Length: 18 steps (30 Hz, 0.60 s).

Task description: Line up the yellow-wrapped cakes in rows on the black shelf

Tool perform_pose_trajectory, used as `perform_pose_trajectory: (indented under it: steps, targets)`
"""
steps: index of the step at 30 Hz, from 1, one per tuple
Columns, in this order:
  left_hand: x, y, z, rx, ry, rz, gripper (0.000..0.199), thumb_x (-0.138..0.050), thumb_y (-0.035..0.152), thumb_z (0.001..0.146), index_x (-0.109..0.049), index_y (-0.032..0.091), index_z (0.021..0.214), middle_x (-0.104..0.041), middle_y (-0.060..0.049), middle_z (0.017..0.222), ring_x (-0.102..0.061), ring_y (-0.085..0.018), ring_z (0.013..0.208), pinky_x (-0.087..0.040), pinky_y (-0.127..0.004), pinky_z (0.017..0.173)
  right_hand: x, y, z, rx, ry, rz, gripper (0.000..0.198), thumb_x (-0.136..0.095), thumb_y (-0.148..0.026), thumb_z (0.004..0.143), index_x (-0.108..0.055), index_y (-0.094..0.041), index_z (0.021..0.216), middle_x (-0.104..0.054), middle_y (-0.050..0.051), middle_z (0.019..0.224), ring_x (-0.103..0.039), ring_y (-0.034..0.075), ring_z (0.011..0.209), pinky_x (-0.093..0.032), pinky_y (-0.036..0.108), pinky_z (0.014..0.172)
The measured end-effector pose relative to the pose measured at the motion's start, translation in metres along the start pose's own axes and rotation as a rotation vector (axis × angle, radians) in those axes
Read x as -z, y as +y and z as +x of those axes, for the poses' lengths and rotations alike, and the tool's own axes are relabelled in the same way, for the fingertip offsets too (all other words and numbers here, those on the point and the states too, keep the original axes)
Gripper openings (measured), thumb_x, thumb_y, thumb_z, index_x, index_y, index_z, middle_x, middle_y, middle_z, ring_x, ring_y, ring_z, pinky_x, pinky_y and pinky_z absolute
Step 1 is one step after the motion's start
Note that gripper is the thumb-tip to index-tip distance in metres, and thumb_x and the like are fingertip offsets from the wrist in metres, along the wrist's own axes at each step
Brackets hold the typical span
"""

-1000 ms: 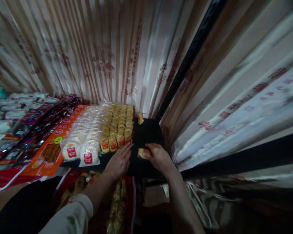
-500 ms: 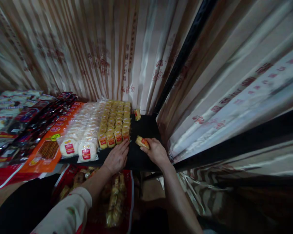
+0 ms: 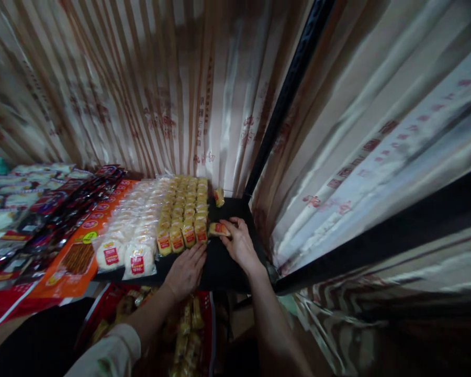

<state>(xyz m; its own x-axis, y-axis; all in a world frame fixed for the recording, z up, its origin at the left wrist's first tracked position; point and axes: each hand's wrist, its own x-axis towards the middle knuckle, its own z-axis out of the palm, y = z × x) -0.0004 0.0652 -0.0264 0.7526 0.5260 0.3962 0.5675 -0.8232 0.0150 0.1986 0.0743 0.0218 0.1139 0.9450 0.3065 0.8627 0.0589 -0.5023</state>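
My right hand (image 3: pixel 241 245) is closed on a small yellow wrapped pastry (image 3: pixel 219 229) with a red label, held over the black shelf (image 3: pixel 220 264). The pastry lies sideways, its left end close to rows of upright matching pastries (image 3: pixel 186 209). Against the front of those rows, at their right corner, rest the outstretched fingertips of my left hand (image 3: pixel 186 271); it holds nothing. Another single pastry (image 3: pixel 219 197) stands apart at the back of the shelf, by the curtain.
White round packaged cakes (image 3: pixel 137 262) stand in rows to the left, beside an orange snack packet (image 3: pixel 76 259) and dark packets (image 3: pixel 58 209). Below the shelf edge is a red bag (image 3: pixel 209 324) of more pastries. A black post (image 3: pixel 284 104) and curtains (image 3: pixel 172 104) bound the shelf.
My right hand has moved left with the pastry, bringing it up to the rows and turning it more level. My left hand stays at the front corner. The view has tilted slightly upward.
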Motion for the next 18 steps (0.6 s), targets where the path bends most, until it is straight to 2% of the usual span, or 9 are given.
perform_pose_trajectory:
  steps: [5,9,11,14,18]
  targets:
    - [-0.001,0.001,0.000,0.003,0.008,0.007,0.039,-0.038,0.009,0.084,-0.059,0.008,0.116,-0.055,-0.016,0.131,-0.045,-0.027,0.126,-0.045,-0.041,0.099,-0.006,0.004,0.015,-0.043,0.025,0.003,0.050,-0.048,-0.005,0.075,-0.060,-0.021,0.121,-0.046,0.011,0.122,-0.055,0.021,0.107,-0.048,0.035,0.095]
    - [0.000,0.001,0.000,0.014,0.015,0.023,0.038,-0.039,0.009,0.083,-0.061,0.009,0.113,-0.056,-0.014,0.130,-0.047,-0.027,0.124,-0.046,-0.041,0.098,-0.006,0.004,0.028,-0.071,0.005,-0.104,0.057,-0.044,0.002,0.071,-0.063,-0.022,0.119,-0.038,0.012,0.139,-0.047,0.026,0.121,-0.042,0.036,0.101]
    - [0.000,0.002,0.000,0.021,0.023,0.024,0.037,-0.039,0.009,0.083,-0.062,0.009,0.112,-0.056,-0.014,0.129,-0.048,-0.026,0.124,-0.047,-0.041,0.098,-0.006,0.002,0.033,-0.080,-0.036,-0.133,0.062,-0.042,0.003,0.071,-0.060,-0.024,0.124,-0.036,0.011,0.142,-0.049,0.026,0.121,-0.041,0.034,0.101]
    - [0.000,0.002,0.000,0.028,0.040,0.028,0.036,-0.039,0.009,0.083,-0.061,0.010,0.111,-0.056,-0.014,0.129,-0.048,-0.027,0.124,-0.048,-0.041,0.096,-0.010,0.002,0.041,-0.070,-0.086,-0.138,0.065,-0.041,0.003,0.072,-0.056,-0.026,0.128,-0.043,0.012,0.136,-0.055,0.022,0.112,-0.043,0.031,0.098]
    - [0.001,0.002,0.002,0.012,0.057,0.032,0.036,-0.040,0.008,0.082,-0.061,0.010,0.112,-0.058,-0.014,0.127,-0.048,-0.027,0.124,-0.049,-0.041,0.096,-0.021,0.004,0.051,0.019,-0.025,-0.098,0.056,-0.047,0.000,0.071,-0.060,-0.017,0.123,-0.050,0.015,0.125,-0.048,0.025,0.118,-0.040,0.034,0.101]
